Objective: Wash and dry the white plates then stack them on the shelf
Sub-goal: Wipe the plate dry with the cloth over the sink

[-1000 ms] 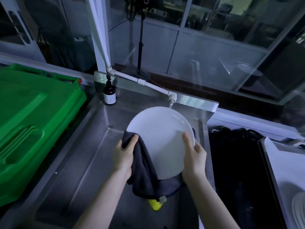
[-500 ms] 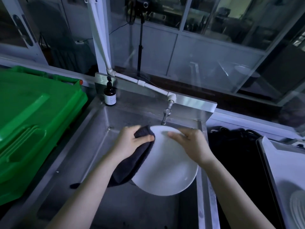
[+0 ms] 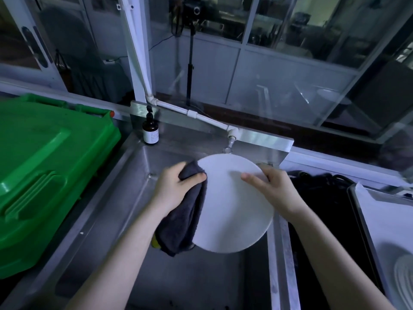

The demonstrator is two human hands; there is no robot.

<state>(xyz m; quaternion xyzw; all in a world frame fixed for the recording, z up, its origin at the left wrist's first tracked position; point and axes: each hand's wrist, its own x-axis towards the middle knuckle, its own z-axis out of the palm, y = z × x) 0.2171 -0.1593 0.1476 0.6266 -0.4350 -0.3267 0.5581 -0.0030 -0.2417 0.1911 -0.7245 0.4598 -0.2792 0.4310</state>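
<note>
A round white plate [image 3: 232, 211] is held tilted over the steel sink [image 3: 125, 198], just below the tap [image 3: 229, 146]. My left hand [image 3: 174, 189] grips a dark grey cloth [image 3: 183, 224] pressed against the plate's left rim; the cloth hangs down beside the plate. My right hand [image 3: 274, 189] holds the plate's upper right edge, fingers spread over its face. More white plates [image 3: 404, 278] lie stacked at the lower right on a white tray.
A green bin lid [image 3: 44, 175] fills the left side. A brown pump bottle [image 3: 150, 130] stands at the sink's back left corner. A yellow object [image 3: 155, 242] peeks out under the cloth. A dark mat [image 3: 324, 209] lies right of the sink, beside a white tray [image 3: 380, 220].
The plate was turned from upright to tilted and lowered, then shifted slightly right. My left hand with the cloth slid up to the plate's upper left rim; my right hand moved to the top edge.
</note>
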